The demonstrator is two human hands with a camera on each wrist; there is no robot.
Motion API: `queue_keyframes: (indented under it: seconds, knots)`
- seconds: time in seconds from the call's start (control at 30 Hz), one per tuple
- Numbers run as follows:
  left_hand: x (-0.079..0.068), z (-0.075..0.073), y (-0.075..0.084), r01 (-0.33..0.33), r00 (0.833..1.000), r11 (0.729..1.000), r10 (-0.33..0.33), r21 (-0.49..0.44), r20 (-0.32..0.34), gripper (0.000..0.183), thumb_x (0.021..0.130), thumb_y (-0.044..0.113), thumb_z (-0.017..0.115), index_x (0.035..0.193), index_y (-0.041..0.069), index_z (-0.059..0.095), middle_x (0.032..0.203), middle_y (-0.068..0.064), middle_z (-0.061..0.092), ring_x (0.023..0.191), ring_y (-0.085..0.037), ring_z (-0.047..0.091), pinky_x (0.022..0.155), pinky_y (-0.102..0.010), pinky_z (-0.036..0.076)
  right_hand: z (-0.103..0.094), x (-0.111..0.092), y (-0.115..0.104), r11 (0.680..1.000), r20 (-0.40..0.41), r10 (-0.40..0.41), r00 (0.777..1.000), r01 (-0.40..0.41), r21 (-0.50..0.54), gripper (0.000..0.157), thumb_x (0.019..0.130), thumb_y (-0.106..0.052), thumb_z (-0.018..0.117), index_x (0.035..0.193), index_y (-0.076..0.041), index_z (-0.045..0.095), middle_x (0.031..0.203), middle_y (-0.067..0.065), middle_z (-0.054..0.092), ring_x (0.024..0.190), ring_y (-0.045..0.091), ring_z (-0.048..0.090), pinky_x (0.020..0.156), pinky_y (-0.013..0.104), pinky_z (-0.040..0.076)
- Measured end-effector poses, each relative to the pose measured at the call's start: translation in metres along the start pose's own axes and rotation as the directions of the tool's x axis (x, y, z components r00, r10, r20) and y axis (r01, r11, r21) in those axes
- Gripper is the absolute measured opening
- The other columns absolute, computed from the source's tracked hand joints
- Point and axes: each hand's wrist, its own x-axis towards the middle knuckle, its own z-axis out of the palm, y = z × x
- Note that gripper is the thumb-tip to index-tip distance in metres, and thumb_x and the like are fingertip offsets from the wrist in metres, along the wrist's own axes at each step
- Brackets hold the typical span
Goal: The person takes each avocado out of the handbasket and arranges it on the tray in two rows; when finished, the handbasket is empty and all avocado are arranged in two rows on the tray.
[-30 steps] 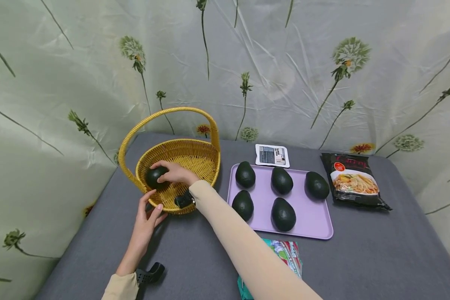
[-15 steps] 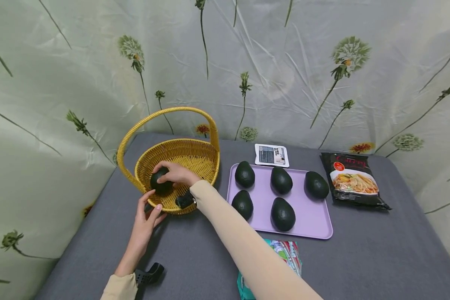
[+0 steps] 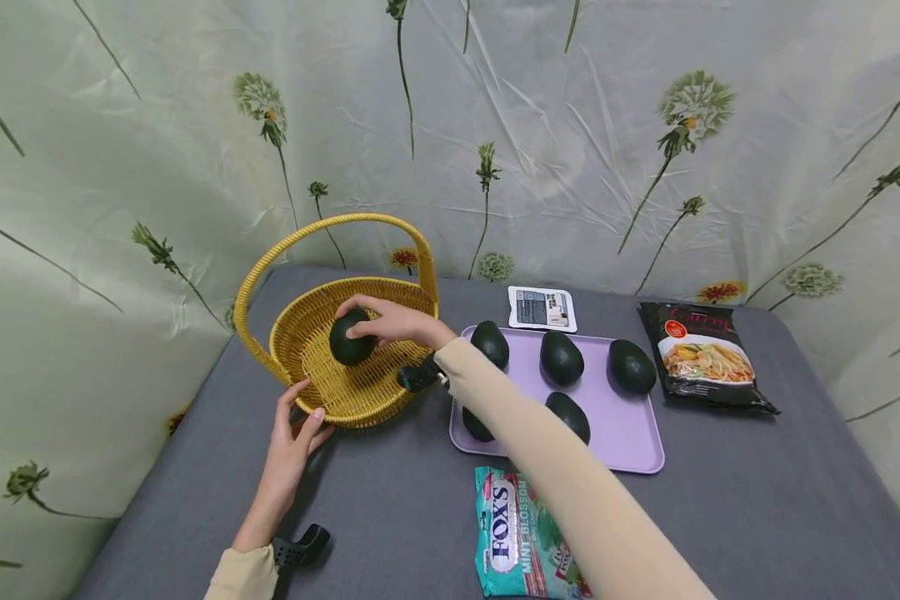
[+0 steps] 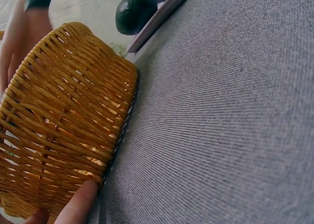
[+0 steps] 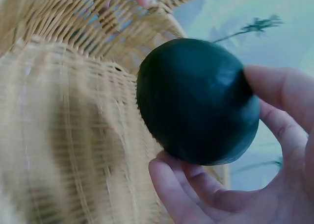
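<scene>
My right hand (image 3: 393, 323) grips a dark green avocado (image 3: 351, 337) over the wicker basket (image 3: 356, 408), thumb and fingers spread round its sides. In the right wrist view the avocado (image 5: 198, 101) shows up close with the basket's woven inside (image 5: 64, 136) behind it. My left hand (image 3: 288, 454) holds the basket at its near left rim, and in the left wrist view a finger (image 4: 78, 204) rests on the outer weave low down. On a lilac tray (image 3: 622, 442) to the right lie several more avocados (image 3: 562, 358), two of them partly hidden by my right sleeve.
The basket's tall arched handle (image 3: 330, 223) stands up over its opening. A white label pack (image 3: 542, 309) lies behind the tray, a black noodle packet (image 3: 708, 358) to its right. A teal candy bag (image 3: 506, 533) lies in front, partly under my right forearm.
My right hand has lifted the avocado from the basket's left side and carried it up and to the right. The left hand keeps its place at the rim.
</scene>
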Motion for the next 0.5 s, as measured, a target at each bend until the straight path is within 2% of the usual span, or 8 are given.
queue_keyframes:
  seconds: [0.1,0.23,0.37,0.5]
  knots:
    - [0.001,0.002,0.000,0.004,1.000,1.000,-0.004,0.002,-0.005,0.055,0.104,0.020,0.044,0.149,0.010,0.015,0.142,-0.017,0.014,0.124,-0.038,0.035,0.083,-0.019,0.049,-0.023,-0.028,0.005,0.998,0.011,-0.032,0.999,0.031,0.057,0.038,0.099,-0.018,0.053,0.136,-0.014,0.046,0.132,0.007,0.045,0.099,0.019,0.054,0.080,0.039,0.050]
    - [0.001,0.003,-0.001,0.004,1.000,1.000,-0.004,-0.004,-0.002,0.056,0.103,0.020,0.045,0.150,0.011,0.015,0.141,-0.017,0.013,0.124,-0.038,0.035,0.084,-0.019,0.049,-0.053,-0.077,0.017,0.991,-0.009,-0.045,0.999,0.046,0.128,0.038,0.099,-0.015,0.053,0.136,-0.014,0.044,0.126,0.013,0.049,0.101,0.023,0.056,0.082,0.042,0.051]
    - [0.000,0.002,-0.002,-0.005,1.000,1.000,0.005,-0.013,0.002,0.055,0.104,0.019,0.044,0.150,0.011,0.015,0.139,-0.017,0.013,0.123,-0.037,0.035,0.083,-0.019,0.049,-0.078,-0.139,0.032,0.995,-0.070,-0.022,0.997,0.029,0.093,0.039,0.100,-0.019,0.053,0.137,-0.015,0.044,0.135,0.013,0.043,0.118,0.029,0.047,0.090,0.045,0.049]
    - [-0.001,0.001,-0.001,-0.032,0.999,0.999,0.033,-0.019,0.009,0.054,0.104,0.016,0.043,0.150,0.009,0.014,0.140,-0.018,0.013,0.122,-0.037,0.035,0.083,-0.017,0.049,-0.094,-0.200,0.053,0.999,-0.168,0.027,0.985,-0.020,0.042,0.039,0.100,-0.022,0.052,0.137,-0.016,0.043,0.141,0.013,0.037,0.124,0.034,0.040,0.094,0.050,0.045]
